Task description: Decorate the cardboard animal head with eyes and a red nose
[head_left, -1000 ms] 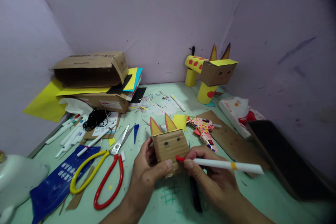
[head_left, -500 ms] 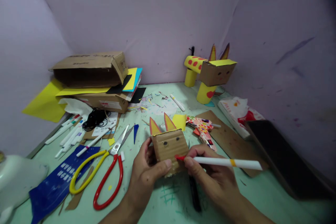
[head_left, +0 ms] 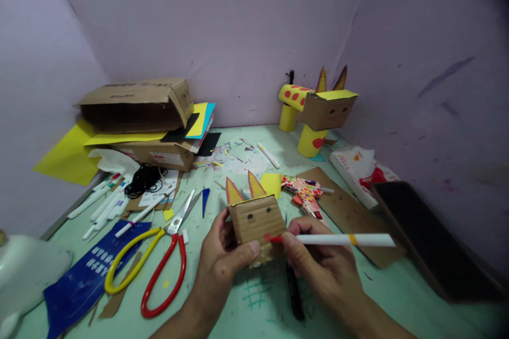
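Resting in left hand point(head_left: 228, 262), cardboard box point(head_left: 257, 223), red-tipped marker point(head_left: 330, 239) alongside

Box head point(head_left: 257, 226): matt ribbed cardboard; marker point(head_left: 334, 240): smooth plastic; scissor blades point(head_left: 181, 215): shiny metal.

The cardboard head point(head_left: 260, 230) conceals most of the fingers of my left hand point(head_left: 225, 257). My right hand point(head_left: 322, 259) covers part of the marker point(head_left: 334, 240). The lower edge crops my forearms and the blue packet point(head_left: 85, 286); the left edge crops a white object point(head_left: 32, 270). I cannot read the packet's blurred lettering.
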### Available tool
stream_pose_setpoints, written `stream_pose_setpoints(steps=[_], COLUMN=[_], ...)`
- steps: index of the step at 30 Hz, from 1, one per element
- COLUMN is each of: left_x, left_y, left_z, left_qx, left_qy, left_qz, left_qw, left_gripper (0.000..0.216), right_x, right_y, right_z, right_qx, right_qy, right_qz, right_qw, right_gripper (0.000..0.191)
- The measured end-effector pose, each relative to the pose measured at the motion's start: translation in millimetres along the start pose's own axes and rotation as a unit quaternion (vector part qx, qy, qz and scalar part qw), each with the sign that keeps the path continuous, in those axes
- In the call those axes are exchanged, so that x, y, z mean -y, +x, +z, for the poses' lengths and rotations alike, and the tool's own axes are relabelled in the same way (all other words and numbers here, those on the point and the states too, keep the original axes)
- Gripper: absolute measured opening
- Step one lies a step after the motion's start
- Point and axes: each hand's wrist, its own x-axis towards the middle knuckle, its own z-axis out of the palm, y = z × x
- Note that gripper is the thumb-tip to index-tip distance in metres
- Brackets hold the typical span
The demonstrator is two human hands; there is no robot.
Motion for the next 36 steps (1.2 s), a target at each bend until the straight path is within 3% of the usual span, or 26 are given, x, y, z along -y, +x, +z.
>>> stream_pose_setpoints(steps=[9,15,26,36], left_x=[1.5,1.4,0.9,0.9], left_y=[1.2,1.4,0.2,0.5], left_z=[-2.2,-3.5,-1.2,-1.3], left_qx=[0.024,0.028,0.017,0.014], left_qy=[0.007,0.016,0.006,0.006], left_qz=[0.007,0.002,0.007,0.008], left_qw=[1.0,0.999,1.0,1.0], left_gripper=[0.08,0.081,0.08,0.082], right_x=[-1.6,-0.2,-0.6,2.3], right_y=[1.3,0.7,0.4,0.8], right_z=[2.0,1.5,3.4,1.2], right_qx=[-0.004,-0.004,-0.034,-0.011], right_qy=[-0.01,0.005,-0.038,-0.046], right_qz=[-0.021,0.01,-0.04,-0.059], right_qw=[1.0,1.0,0.998,0.997], right_gripper=[0.02,0.019,0.018,0.018])
